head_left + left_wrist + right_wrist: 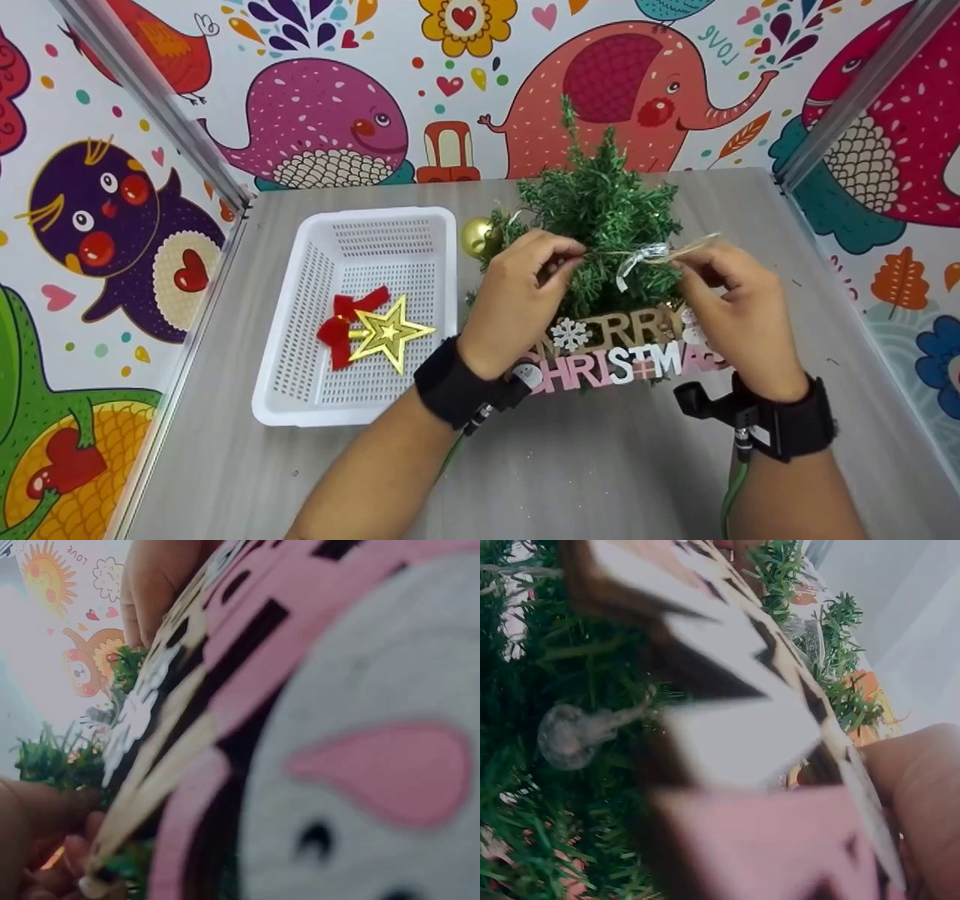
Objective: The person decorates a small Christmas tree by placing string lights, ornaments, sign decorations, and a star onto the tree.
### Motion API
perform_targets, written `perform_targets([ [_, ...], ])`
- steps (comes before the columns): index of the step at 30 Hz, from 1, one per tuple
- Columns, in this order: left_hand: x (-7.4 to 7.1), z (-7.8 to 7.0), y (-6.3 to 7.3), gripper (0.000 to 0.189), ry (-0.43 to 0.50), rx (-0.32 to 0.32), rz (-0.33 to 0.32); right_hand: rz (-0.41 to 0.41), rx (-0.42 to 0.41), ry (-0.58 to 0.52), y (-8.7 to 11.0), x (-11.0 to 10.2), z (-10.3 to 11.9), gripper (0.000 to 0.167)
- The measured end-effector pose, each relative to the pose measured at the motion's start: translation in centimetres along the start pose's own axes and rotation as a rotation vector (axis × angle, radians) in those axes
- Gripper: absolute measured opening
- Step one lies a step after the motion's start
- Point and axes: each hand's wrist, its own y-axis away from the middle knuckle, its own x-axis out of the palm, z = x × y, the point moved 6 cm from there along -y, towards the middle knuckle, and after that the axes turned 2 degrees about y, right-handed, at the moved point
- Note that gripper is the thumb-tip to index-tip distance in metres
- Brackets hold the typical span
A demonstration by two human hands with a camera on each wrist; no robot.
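Observation:
A small green Christmas tree (600,199) stands at the middle back of the table. Across its front, a "Merry Christmas" sign (634,367) of pink, white and bare wooden letters hangs, and fills much of both wrist views. My left hand (529,289) pinches a thin twine (697,244) at the tree's left side, thumb against forefinger. On the right, my right hand (739,307) pinches the same twine near its loose ends. Between the hands, a silvery ribbon (637,262) lies over the branches. A clear bulb-shaped piece (566,736) sits among the branches behind the sign.
Left of the tree stands a white plastic basket (281,330). Inside it lie a gold star (390,331) and a red bow (341,352). A gold ball (476,236) hangs at the tree's left edge. Patterned walls (465,90) enclose the back and sides of the table.

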Motion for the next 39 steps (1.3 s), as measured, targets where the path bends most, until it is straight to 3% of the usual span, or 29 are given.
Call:
perform_targets([
  [7,0.1,0.6,1.5,0.027,-0.035,-0.090,0.073,0.111,0.067,-0.017,1.9,-0.1,-0.2,0.019],
  [13,-0.1,1.0,2.8,0.031,-0.056,-0.085,0.088,0.198,0.167,-0.034,3.3,0.3,-0.1,0.016],
  [16,-0.4,1.5,3.3,0.022,-0.052,-0.102,0.055,0.156,0.165,-0.080,3.9,0.7,-0.2,0.020],
  [21,-0.6,2.7,3.9,0.008,-0.063,-0.141,0.008,-0.041,0.034,-0.105,4.9,1.8,-0.5,0.024],
  [28,-0.1,3.6,4.5,0.009,-0.063,-0.090,-0.062,-0.250,-0.100,-0.067,6.0,2.6,-0.6,0.019],
  [31,-0.1,3.6,4.6,0.010,-0.055,-0.051,-0.092,-0.280,-0.133,-0.083,6.1,2.5,-0.5,0.011],
  [39,-0.6,3.1,4.7,0.013,-0.088,0.021,-0.138,-0.250,-0.117,-0.086,6.1,2.1,-0.3,0.016],
])
